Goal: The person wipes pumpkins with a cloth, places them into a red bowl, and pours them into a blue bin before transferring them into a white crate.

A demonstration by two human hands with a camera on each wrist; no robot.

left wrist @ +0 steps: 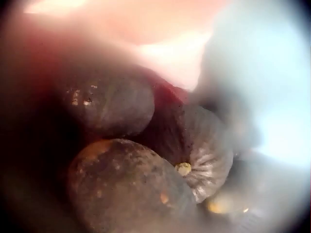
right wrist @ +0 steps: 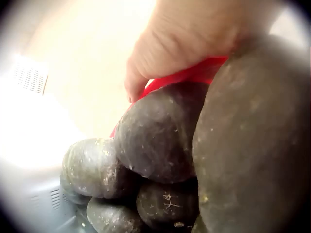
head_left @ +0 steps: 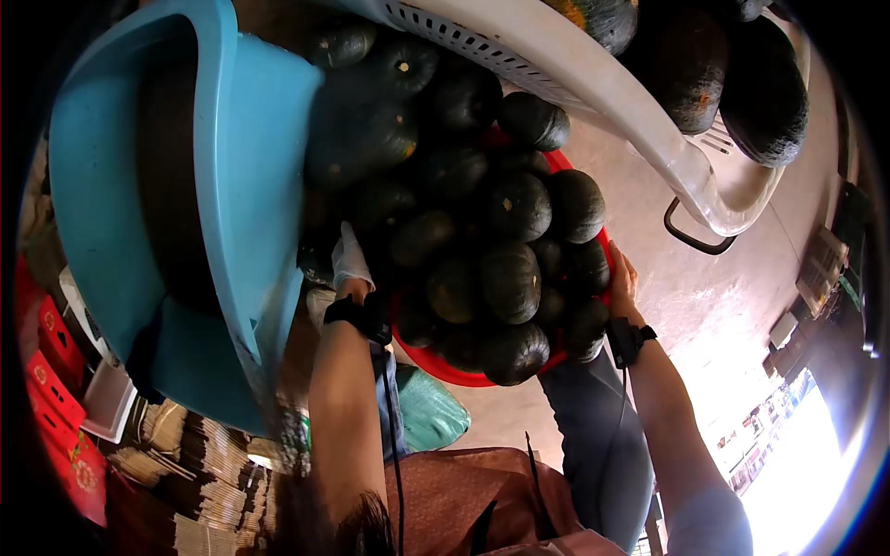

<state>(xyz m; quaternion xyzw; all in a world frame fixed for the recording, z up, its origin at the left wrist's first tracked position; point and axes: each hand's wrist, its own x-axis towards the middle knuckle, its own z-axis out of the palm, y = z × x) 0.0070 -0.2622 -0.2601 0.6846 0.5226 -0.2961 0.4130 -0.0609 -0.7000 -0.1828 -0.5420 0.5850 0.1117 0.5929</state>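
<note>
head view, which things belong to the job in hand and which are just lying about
Likely in the job:
red tub
dark green squashes heaped in it
right hand at its rim
left hand on the opposite side

Probably just lying about:
blue tub, beside the work
white crate, holding other squashes
green bundle
brown stacks

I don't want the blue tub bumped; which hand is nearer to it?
Left. In the head view, the left hand is just right of the blue tub; the right hand is farther off, across the red basin.
</note>
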